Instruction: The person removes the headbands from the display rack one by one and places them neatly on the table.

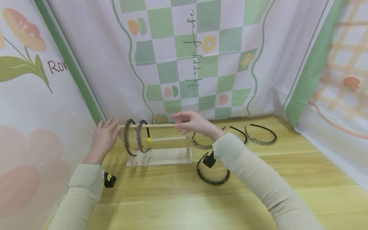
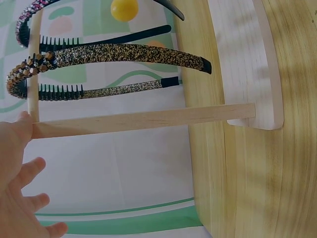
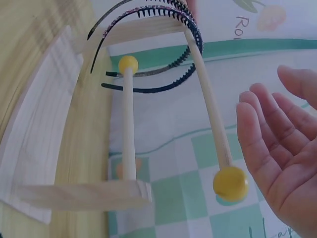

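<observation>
A wooden headband rack point(image 1: 159, 157) stands on the table, with two toothed headbands hanging from its upper rod point(image 3: 210, 109). The outer one is a gold-and-black beaded headband point(image 2: 124, 53); beside it hangs a pink-purple glittery headband point(image 1: 139, 134). My left hand point(image 1: 104, 135) is at the rod's left end, its thumb touching where rod and upright meet, other fingers loosely spread. Near the rod's right end, my right hand point(image 3: 285, 153) is held with fingers extended, beside the yellow ball point(image 3: 231, 183) and apart from it. A lower rod point(image 1: 169, 139) ends in another yellow ball point(image 1: 148, 140).
Several more headbands lie on the wooden table point(image 1: 161, 198) to the right: a black toothed headband point(image 1: 212, 182) in front, and others such as a glittery headband point(image 1: 260, 142) farther back. A checkered curtain point(image 1: 184, 57) hangs behind the table, with printed cloth at both sides.
</observation>
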Demonstrator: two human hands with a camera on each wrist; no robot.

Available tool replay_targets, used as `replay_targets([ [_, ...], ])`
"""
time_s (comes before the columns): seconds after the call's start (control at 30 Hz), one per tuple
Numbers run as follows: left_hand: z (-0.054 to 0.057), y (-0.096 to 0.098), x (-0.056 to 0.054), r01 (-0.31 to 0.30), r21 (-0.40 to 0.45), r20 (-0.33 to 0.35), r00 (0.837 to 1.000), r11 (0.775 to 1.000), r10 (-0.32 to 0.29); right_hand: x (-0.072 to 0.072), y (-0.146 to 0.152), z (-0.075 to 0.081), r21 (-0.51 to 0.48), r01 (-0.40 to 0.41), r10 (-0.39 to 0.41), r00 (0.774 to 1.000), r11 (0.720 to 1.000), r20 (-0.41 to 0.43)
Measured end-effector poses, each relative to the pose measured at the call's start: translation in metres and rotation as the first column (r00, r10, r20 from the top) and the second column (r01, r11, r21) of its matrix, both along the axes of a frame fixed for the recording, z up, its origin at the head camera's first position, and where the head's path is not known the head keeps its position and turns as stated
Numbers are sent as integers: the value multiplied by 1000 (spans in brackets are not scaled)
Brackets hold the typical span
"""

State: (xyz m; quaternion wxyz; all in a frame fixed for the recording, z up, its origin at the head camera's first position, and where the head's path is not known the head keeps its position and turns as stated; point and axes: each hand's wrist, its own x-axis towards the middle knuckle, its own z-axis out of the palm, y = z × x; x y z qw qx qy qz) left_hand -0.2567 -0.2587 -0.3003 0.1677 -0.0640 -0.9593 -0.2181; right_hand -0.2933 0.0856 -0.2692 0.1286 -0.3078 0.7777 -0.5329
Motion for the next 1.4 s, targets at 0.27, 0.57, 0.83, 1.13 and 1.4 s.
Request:
replay_targets([
  [0.27, -1, 1, -1, -1, 2, -10, 1000, 1000, 1, -1, -21, -1, -20, -23, 24, 1000, 1000, 14],
  [0.57, -2, 0, -1, 0, 0, -23, 1000, 1000, 0, 1, -54, -10, -55, -40, 42, 998, 998, 44],
  [0.83, -2, 1, -1, 4, -1, -20, 1000, 1000, -4, 8, -79, -23, -73, 2, 5, 995, 997, 95],
  [1.13, -1, 1, -2, -1, -4, -13, 1000, 1000, 1, 17, -100, -38, -171, 114, -83, 981, 979, 176],
  [1.4, -1, 1, -2, 3, 1, -14, 1000, 1000, -3, 19, -118, -51, -246, 167, -98, 958, 955, 269],
])
